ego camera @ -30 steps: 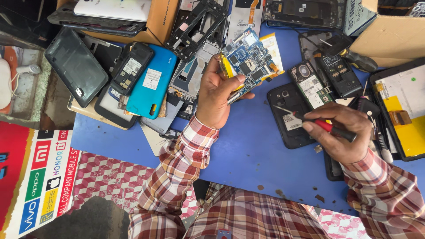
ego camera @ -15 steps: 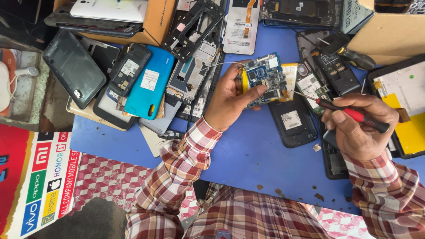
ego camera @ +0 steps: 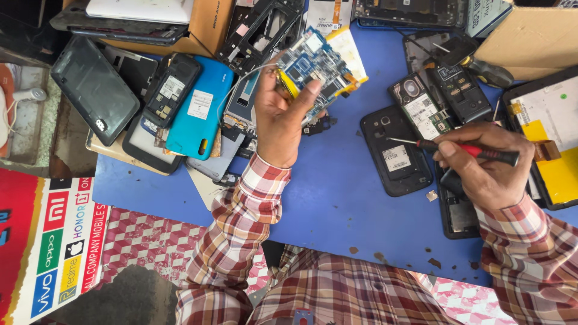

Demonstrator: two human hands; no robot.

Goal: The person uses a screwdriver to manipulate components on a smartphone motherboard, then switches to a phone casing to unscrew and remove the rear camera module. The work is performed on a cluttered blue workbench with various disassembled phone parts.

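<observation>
My left hand (ego camera: 282,117) holds a blue phone circuit board (ego camera: 312,67) with a yellow part, lifted above the blue table (ego camera: 337,204) near its far edge. My right hand (ego camera: 484,168) grips a red-and-black screwdriver (ego camera: 466,150), its thin tip pointing left over an opened black phone (ego camera: 395,157) lying back-up. A dismantled phone with a bare board (ego camera: 421,111) lies just beyond the screwdriver. Both sleeves are red plaid.
Left of my hand lie a teal phone back cover (ego camera: 201,114), a small black phone (ego camera: 171,87) and a dark tablet shell (ego camera: 90,90). Cardboard boxes (ego camera: 530,36) stand at the back. A yellow-and-black device (ego camera: 551,144) sits at the right edge.
My left hand has carried the circuit board left and upward, turning it. My right hand with the screwdriver stays over the opened black phone.
</observation>
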